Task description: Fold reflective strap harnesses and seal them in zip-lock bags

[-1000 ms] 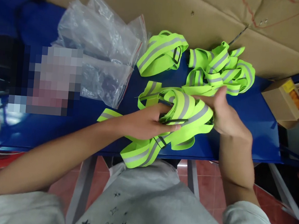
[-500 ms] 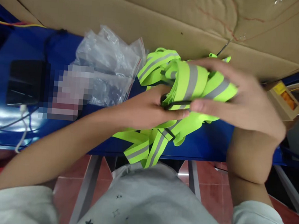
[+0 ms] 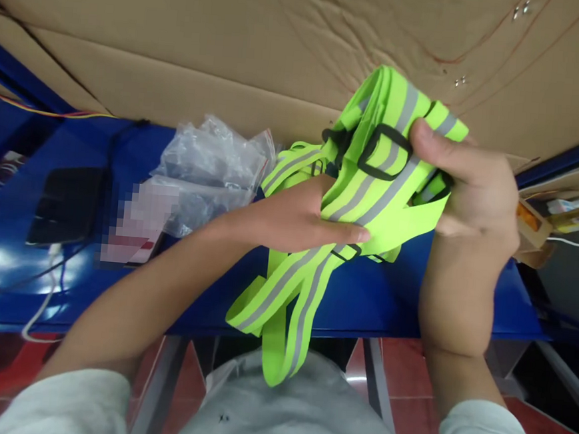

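A bundle of neon-yellow reflective straps [image 3: 366, 196] with grey stripes is held up above the blue table, between both hands. My left hand [image 3: 304, 218] is closed round its lower left part, thumb lying across the front. At the upper right, my right hand [image 3: 477, 178] grips the folded straps, with its thumb beside a black slide buckle [image 3: 385, 152]. Loose strap loops [image 3: 282, 310] hang below my left hand past the table edge. More neon strap [image 3: 298, 161] shows on the table behind my left hand.
Clear plastic zip bags [image 3: 213, 164] lie left of the straps. Further left are a blurred-out pink item [image 3: 141, 222] and a black phone [image 3: 67, 203] with a white cable plugged in. Brown cardboard [image 3: 182, 48] lines the back. A small open carton [image 3: 532, 226] stands at the right.
The strap bundle has been raised and tilted upright, its black buckle now facing me. My right hand has turned and gripped it higher up. The loose loops hang lower. The view has shifted.
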Tool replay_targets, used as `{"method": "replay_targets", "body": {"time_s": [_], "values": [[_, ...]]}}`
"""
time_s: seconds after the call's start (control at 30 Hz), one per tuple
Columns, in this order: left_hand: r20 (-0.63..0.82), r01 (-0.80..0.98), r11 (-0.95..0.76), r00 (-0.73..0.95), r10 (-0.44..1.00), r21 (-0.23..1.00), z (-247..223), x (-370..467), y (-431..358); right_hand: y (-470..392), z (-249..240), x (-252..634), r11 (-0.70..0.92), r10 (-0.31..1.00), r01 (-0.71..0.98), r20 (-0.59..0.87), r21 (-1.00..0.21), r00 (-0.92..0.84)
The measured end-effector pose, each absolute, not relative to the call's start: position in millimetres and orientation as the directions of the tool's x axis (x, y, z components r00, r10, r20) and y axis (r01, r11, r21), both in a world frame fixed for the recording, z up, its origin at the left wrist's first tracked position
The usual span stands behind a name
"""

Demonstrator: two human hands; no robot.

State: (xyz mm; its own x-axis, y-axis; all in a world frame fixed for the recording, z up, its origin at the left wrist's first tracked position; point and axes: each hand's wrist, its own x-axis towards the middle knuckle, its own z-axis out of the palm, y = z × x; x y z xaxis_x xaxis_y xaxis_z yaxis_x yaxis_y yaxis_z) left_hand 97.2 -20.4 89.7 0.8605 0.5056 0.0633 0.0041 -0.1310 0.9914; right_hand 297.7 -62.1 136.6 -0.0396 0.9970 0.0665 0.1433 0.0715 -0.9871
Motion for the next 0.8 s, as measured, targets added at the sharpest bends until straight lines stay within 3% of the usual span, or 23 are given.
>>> {"method": "replay_targets", "body": {"time_s": [0.13,0.23,0.4,0.5,0.6,0.7,0.8], "values": [[0.121,0.007,-0.224,0.823,0.554,0.975,93,91,-18,-51,126,301,0.025,0.997,0.005,0.025,-1.000,-0.076],[0.085,0.045,-0.219,0.831,0.550,0.975,98,86,-13,-48,120,299,0.176,0.984,-0.017,0.176,-0.984,-0.005],[-0.060,0.064,0.009,0.866,0.497,0.998,105,79,-4,-58,126,296,0.525,0.817,0.348,0.575,-0.777,0.049],[0.076,-0.080,-0.015,0.862,0.502,0.997,111,76,-4,-70,134,293,0.546,0.773,0.517,0.634,-0.659,-0.009],[0.220,-0.208,-0.089,0.772,0.597,0.974,115,77,-8,-77,137,286,0.534,0.783,0.574,0.619,-0.620,-0.061],[0.276,-0.101,-0.280,0.650,0.708,0.955,114,83,-13,-76,128,277,0.602,0.749,0.549,0.649,-0.580,-0.136],[0.334,0.029,-0.404,0.511,0.792,0.914,105,91,-15,-63,112,270,0.706,0.595,0.508,0.803,-0.494,-0.045]]}}
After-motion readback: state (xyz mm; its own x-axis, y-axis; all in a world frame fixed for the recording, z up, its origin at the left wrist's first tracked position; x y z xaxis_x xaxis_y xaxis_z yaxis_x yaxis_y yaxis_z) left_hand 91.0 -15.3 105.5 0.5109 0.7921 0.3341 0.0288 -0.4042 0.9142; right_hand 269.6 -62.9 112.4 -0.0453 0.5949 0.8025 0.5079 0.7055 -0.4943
